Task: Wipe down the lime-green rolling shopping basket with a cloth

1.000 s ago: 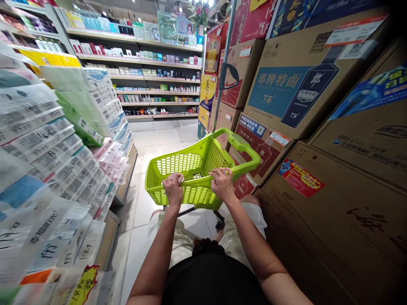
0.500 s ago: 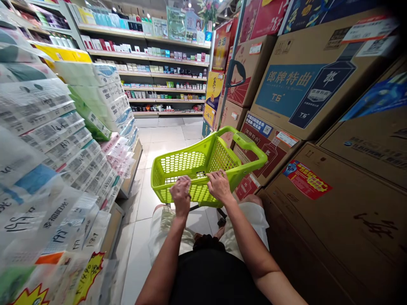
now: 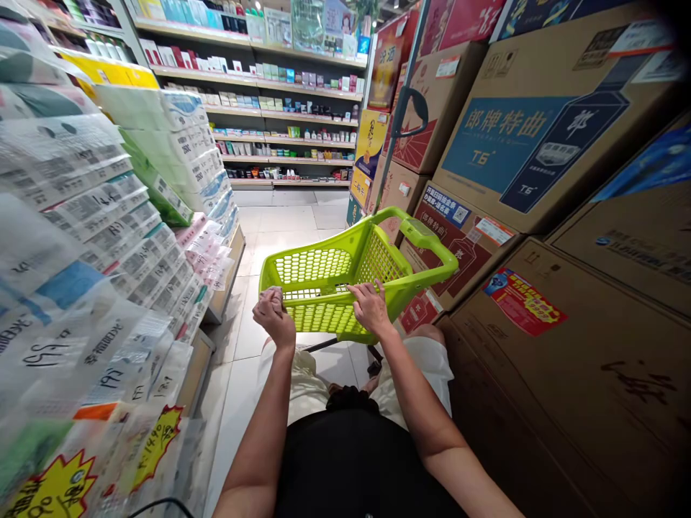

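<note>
A lime-green shopping cart [image 3: 318, 316] with a perforated plastic basket stands sideways just beyond my knees. My left hand [image 3: 276, 322] is closed around a crumpled pale cloth or wipe [image 3: 273, 293] at the near left corner of the basket rim. My right hand [image 3: 371, 309] grips the near rim further right, its fingers bent over the edge. The cart's handle [image 3: 432, 244] juts out to the right, with neither hand on it. Inside the basket only the green mesh walls and floor show.
Stacked liquor cartons [image 3: 502, 137] rise close on my right. Plastic-wrapped tissue packs [image 3: 134, 223] are piled on my left. A grey pole with a dark hook-shaped grip [image 3: 413, 111] stands behind the cart. Product shelves [image 3: 302, 101] line the far end above pale floor tiles [image 3: 288, 218].
My left hand has slid left along the near rim with the cloth, to the basket's corner. The right hand stays at about the same spot on the rim.
</note>
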Motion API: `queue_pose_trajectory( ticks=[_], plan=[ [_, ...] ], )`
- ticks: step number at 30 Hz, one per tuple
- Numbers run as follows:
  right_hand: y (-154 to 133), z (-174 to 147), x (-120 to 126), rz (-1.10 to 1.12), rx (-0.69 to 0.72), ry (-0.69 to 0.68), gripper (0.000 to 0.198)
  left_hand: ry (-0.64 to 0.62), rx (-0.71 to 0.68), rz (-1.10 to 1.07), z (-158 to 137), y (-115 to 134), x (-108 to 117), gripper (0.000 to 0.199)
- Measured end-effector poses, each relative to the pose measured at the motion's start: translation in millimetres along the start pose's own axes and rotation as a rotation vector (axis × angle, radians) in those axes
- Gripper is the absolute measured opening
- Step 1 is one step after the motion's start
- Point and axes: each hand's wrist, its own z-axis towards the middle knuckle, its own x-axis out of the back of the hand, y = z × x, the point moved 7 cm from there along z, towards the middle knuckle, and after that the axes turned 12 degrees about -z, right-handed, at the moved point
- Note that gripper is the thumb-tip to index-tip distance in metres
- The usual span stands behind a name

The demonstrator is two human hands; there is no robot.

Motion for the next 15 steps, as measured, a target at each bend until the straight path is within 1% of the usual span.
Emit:
queue_pose_trajectory(
  ticks=[1,2,4,5,6,7,8,10,11,12,13,15],
  plan=[
    [0,0,-1,0.005,-0.01,-0.001,0.047,-0.004,0.0,0.011,-2,0,-1,0.046],
    [1,0,-1,0.011,-0.026,0.002,0.046,-0.049,-0.017,0.012,-7,3,-5,0.047],
    [1,0,-1,0.026,-0.056,0.017,0.044,-0.184,-0.069,-0.014,-22,9,-17,0.046],
    [0,0,-2,0.033,-0.06,0.021,0.044,-0.229,-0.087,-0.032,-28,11,-20,0.044],
    [-1,-1,-2,0.038,-0.056,0.022,0.045,-0.24,-0.091,-0.047,-31,12,-21,0.043],
    [-2,-1,-2,0.042,-0.05,0.018,0.046,-0.214,-0.082,-0.052,-31,10,-18,0.042],
    [-3,-2,-2,0.044,-0.041,0.012,0.047,-0.158,-0.062,-0.046,-27,7,-13,0.042],
    [-4,-2,-2,0.047,-0.032,0.001,0.048,-0.015,-0.013,-0.018,-17,2,-2,0.045],
    [-5,-3,-2,0.047,-0.035,-0.001,0.048,0.027,0.007,-0.009,-14,1,1,0.047],
    [-5,-3,-3,0.047,-0.044,-0.001,0.048,0.026,0.012,-0.009,-13,2,-1,0.048],
    [-4,-3,-3,0.045,-0.055,-0.001,0.047,-0.027,0.0,-0.021,-15,5,-7,0.048],
    [-3,-2,-3,0.043,-0.074,0.0,0.046,-0.233,-0.064,-0.063,-28,17,-27,0.048]
  ],
)
